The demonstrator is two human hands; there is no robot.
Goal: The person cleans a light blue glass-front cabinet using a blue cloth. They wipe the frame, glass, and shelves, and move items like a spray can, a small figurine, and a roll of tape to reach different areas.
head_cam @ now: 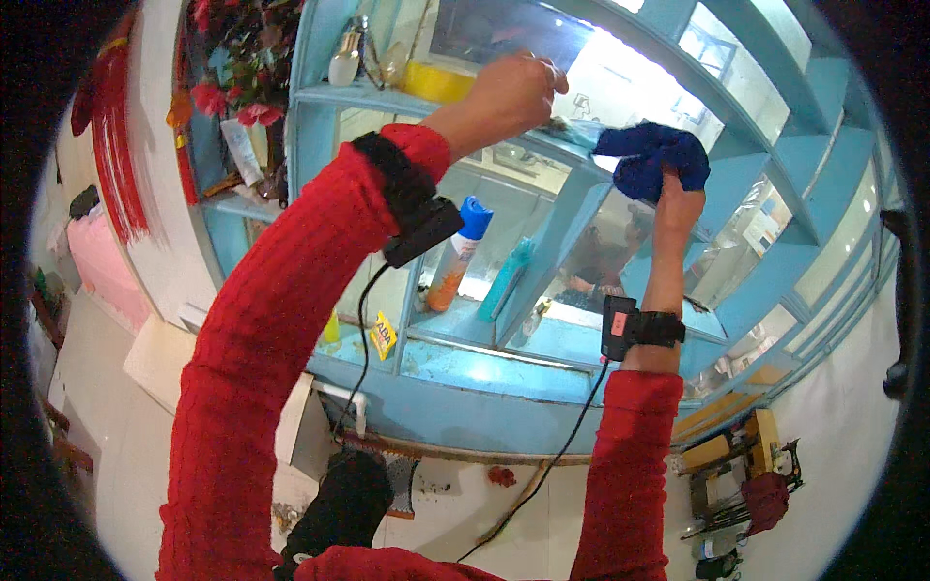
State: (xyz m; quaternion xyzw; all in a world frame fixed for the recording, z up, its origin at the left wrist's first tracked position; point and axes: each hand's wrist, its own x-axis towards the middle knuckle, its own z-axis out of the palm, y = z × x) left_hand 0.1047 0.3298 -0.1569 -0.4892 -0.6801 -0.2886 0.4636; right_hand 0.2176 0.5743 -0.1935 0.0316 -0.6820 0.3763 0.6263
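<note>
My right hand [680,207] grips a bunched dark blue cloth [657,161] in front of the upper shelves of a light blue shelf unit [501,407]. My left hand [517,93] is raised before the upper shelf with its fingers curled. Whether anything small is inside it is hidden. Just beyond that hand, a crumpled pale blue plastic item [581,132] lies on the shelf board. A roll of yellow tape [436,81] sits left of my left wrist. Below, an aerosol can [456,261] with a blue cap stands beside a teal container [506,282].
A yellow packet [382,335] and a small glass bottle [534,319] occupy lower compartments. A pale bottle [344,64] stands upper left, near artificial flowers [256,109]. Black cables [556,461] hang from devices strapped to both wrists. A white pipe [360,410] sticks out below.
</note>
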